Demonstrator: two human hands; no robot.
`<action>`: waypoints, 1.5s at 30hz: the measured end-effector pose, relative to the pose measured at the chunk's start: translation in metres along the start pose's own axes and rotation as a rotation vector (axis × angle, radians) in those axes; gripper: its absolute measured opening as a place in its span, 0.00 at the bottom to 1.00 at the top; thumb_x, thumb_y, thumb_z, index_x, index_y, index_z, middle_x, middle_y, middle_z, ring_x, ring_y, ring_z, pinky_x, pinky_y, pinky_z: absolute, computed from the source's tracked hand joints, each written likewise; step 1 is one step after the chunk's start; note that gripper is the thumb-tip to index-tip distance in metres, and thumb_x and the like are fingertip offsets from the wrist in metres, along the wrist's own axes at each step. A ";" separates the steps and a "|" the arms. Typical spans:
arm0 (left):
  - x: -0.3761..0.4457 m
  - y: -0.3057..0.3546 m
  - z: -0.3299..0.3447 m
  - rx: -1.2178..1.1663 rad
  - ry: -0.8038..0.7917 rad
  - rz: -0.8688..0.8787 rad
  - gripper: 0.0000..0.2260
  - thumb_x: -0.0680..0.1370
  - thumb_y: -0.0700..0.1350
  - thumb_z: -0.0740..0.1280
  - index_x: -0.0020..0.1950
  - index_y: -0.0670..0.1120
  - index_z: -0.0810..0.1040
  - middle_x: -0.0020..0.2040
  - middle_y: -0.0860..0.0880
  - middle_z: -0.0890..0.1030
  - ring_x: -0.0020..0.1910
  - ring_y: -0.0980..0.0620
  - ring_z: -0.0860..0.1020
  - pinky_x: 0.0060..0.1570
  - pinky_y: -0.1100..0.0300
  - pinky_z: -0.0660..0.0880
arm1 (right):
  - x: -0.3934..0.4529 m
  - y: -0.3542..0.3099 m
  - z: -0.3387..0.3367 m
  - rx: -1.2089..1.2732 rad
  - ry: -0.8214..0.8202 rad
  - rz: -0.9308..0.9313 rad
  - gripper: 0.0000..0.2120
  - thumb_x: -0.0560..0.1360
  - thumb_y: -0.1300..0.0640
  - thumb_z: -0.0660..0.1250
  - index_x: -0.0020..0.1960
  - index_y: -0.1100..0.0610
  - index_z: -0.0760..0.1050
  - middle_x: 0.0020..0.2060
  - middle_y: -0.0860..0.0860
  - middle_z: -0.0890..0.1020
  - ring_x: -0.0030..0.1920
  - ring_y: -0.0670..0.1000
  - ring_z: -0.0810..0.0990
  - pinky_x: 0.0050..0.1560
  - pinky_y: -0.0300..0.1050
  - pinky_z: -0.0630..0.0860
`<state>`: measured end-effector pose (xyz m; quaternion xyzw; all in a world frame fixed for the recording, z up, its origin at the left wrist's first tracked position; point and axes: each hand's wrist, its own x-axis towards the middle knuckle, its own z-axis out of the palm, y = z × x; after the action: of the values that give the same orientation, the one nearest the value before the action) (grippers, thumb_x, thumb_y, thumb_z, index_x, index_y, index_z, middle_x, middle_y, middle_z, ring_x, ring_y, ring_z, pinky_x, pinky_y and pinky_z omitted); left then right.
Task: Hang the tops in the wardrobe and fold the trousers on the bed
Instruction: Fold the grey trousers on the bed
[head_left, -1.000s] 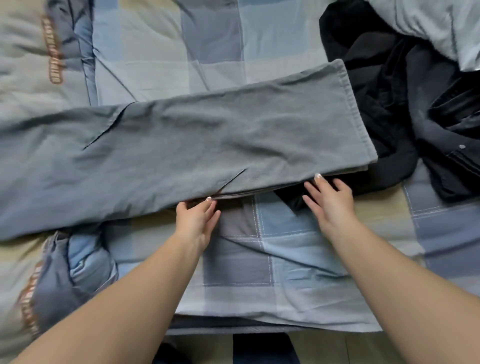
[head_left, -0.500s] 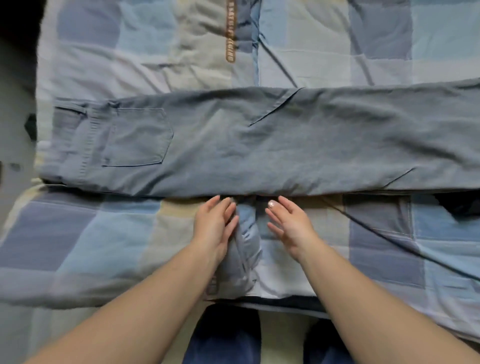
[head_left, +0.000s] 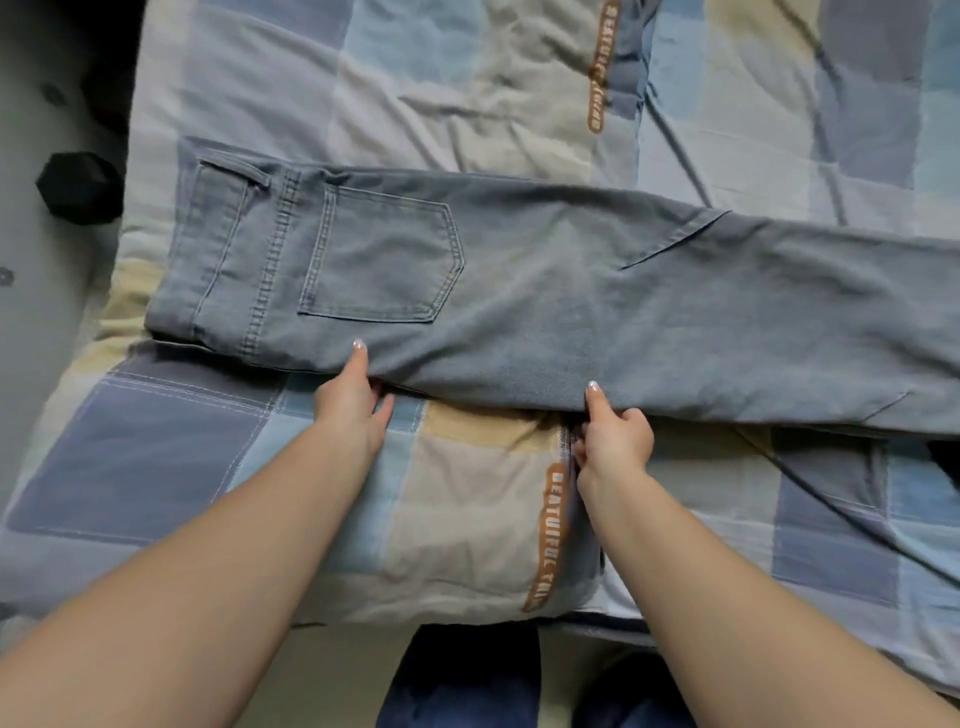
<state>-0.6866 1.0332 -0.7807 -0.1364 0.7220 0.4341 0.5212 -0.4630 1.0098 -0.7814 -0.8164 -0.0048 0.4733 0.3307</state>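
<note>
Nearest, both forearms reached out over the patchwork quilt (head_left: 171, 467) covering the bed. The left hand (head_left: 350, 405) pinched the near edge of the grey-blue jeans (head_left: 519, 291), thumb on top and fingers tucked beneath. The right hand (head_left: 615, 436) pinched the same edge further along, fingers curled. The jeans lay folded lengthwise across the quilt, back pocket (head_left: 382, 260) up, waistband to the left.

A patchwork quilt (head_left: 467, 78) in blue, grey and cream squares covers the bed, creased, with orange lettered strips. Grey floor (head_left: 47, 322) at the left, a black object (head_left: 80, 187) sitting on it.
</note>
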 end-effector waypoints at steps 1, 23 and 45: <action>0.005 0.001 -0.001 -0.045 0.034 0.003 0.13 0.78 0.49 0.67 0.60 0.47 0.72 0.62 0.47 0.77 0.60 0.50 0.77 0.60 0.53 0.75 | -0.001 0.003 -0.006 -0.038 0.004 -0.012 0.19 0.72 0.51 0.72 0.33 0.56 0.65 0.31 0.52 0.72 0.30 0.50 0.67 0.32 0.43 0.64; 0.060 0.065 -0.049 -0.391 -0.099 0.136 0.23 0.75 0.42 0.70 0.69 0.44 0.71 0.62 0.44 0.80 0.58 0.45 0.79 0.56 0.40 0.75 | 0.014 -0.105 0.147 -1.103 -0.455 -1.003 0.26 0.78 0.58 0.60 0.74 0.55 0.61 0.76 0.53 0.56 0.68 0.55 0.69 0.69 0.50 0.65; -0.001 0.120 -0.020 -0.264 -0.313 0.333 0.11 0.74 0.38 0.67 0.56 0.41 0.81 0.55 0.42 0.83 0.55 0.45 0.81 0.56 0.47 0.78 | 0.005 -0.118 0.195 -1.006 -0.629 -0.986 0.30 0.76 0.51 0.65 0.75 0.54 0.61 0.76 0.54 0.56 0.75 0.50 0.58 0.72 0.42 0.55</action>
<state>-0.7766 1.0881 -0.7199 -0.0139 0.5822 0.6201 0.5256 -0.5756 1.2077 -0.7859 -0.5990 -0.6763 0.4220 0.0757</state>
